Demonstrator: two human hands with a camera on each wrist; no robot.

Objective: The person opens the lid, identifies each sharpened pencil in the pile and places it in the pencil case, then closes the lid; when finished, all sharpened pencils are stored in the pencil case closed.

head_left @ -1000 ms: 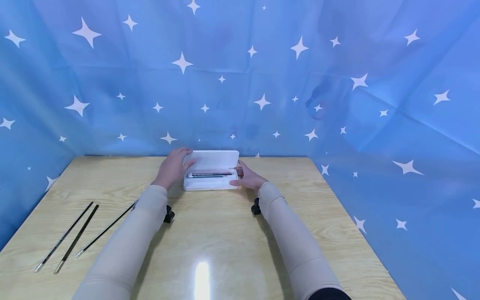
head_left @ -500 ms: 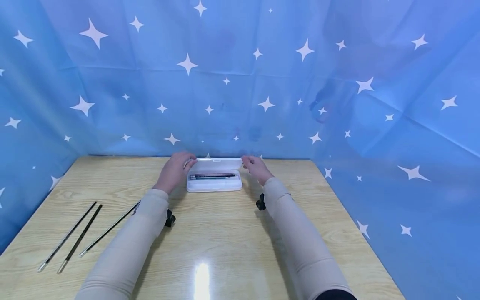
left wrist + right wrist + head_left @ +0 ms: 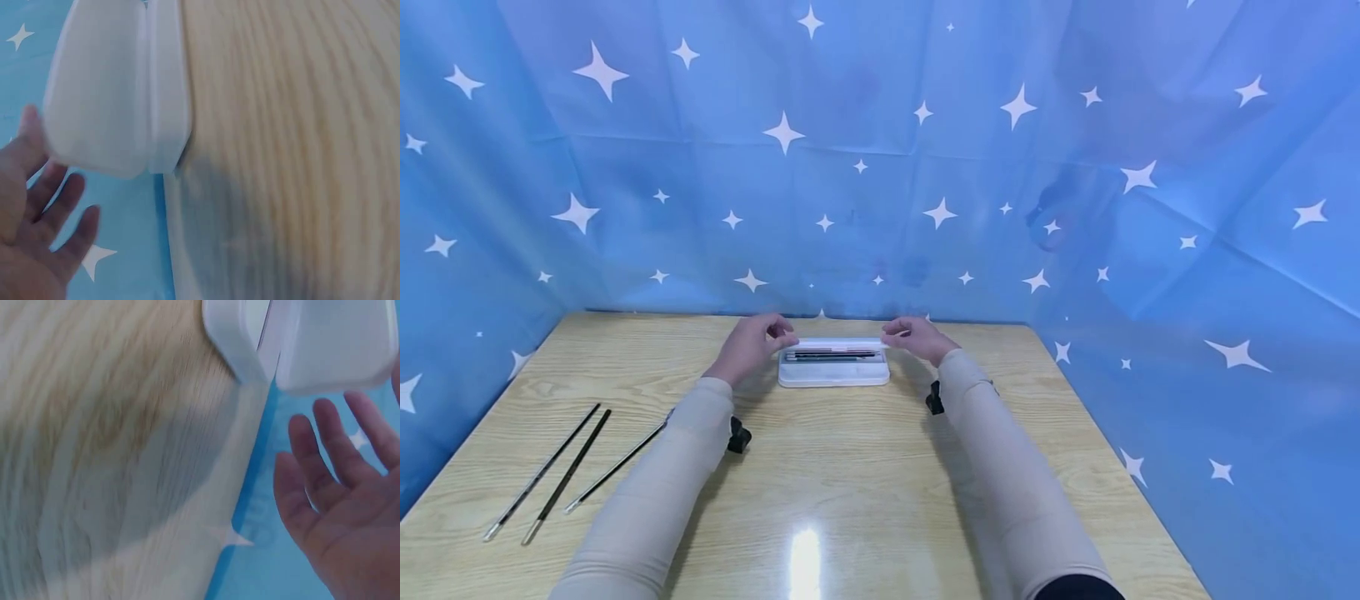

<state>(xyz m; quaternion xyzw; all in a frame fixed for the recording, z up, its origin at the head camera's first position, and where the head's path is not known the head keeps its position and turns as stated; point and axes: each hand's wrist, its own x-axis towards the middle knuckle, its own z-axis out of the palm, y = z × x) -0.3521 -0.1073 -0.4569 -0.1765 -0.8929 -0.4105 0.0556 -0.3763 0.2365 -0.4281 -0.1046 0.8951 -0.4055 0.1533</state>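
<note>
A white pencil case lies at the back of the table, its lid tilted partly down over the tray. Several dark pencils show inside it. My left hand pinches the lid's left corner between thumb and forefinger, with the other fingers spread loosely beyond it. At the opposite corner, my right hand holds the lid edge the same way. In the right wrist view, the right thumb is out of frame and several fingers hang below the lid.
To the left on the wooden table lie three loose dark pencils: one at the far left, a second beside it, and a third partly behind the left sleeve. A blue star-patterned curtain stands behind the table.
The lid has swung forward and down from nearly upright. My right hand has moved from the case's right side up to the lid's corner; my left hand has lowered with the lid.
</note>
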